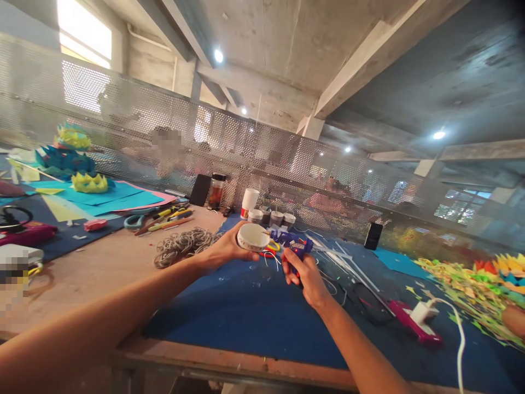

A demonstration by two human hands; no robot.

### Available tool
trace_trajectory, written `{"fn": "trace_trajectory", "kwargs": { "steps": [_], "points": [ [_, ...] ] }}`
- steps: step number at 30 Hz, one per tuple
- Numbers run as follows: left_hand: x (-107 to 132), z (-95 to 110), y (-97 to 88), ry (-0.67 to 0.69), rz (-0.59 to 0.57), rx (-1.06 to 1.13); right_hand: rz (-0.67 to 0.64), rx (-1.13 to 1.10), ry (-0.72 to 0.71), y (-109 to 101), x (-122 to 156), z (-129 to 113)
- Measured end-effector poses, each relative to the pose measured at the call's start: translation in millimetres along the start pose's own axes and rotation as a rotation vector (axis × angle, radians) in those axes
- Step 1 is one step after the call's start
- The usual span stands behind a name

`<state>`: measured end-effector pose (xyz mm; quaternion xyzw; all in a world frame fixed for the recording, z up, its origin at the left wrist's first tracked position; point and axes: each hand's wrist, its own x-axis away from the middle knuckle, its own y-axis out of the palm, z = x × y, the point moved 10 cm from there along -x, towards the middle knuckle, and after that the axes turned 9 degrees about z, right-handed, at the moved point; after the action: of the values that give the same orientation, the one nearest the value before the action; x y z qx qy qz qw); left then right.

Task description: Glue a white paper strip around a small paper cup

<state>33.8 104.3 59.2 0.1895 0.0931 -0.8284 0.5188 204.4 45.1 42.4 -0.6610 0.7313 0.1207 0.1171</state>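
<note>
A white paper cup [253,238], its opening tipped toward me, is gripped by my left hand [227,249] above the blue mat [246,312]. In my right hand [303,268] is a blue glue gun [301,246], its fingers wrapped round the handle. The gun's nozzle points left and meets or nearly meets the cup's right rim; whether they touch I cannot tell. Behind the cup stand several small cups [276,219] and a taller white paper cup [250,200]. Left of my left hand lies a heap of grey cord [184,246].
Pliers and scissors [135,220] lie at the left, near coloured paper sheets [106,198] and paper flowers [89,183]. White sticks [348,265] and a magenta power strip [416,323] with a trailing cable are at the right. A perforated metal screen [229,158] bounds the back.
</note>
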Motion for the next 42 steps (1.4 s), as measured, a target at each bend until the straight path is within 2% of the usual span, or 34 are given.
{"fn": "trace_trajectory", "kwargs": {
  "steps": [18,26,35,42],
  "points": [
    [1,7,-0.7,0.021,0.006,-0.002,-0.001,0.018,0.014,0,1,0],
    [-2,0,-4.8,0.055,0.001,-0.004,-0.03,-0.017,0.0,6,4,-4],
    [-2,-11,-4.4,-0.012,-0.044,0.011,0.144,-0.146,-0.001,-17,-6,-6],
    [0,-8,4.3,-0.019,-0.082,0.045,0.134,-0.128,0.003,-14,-6,-2]
  ]
}}
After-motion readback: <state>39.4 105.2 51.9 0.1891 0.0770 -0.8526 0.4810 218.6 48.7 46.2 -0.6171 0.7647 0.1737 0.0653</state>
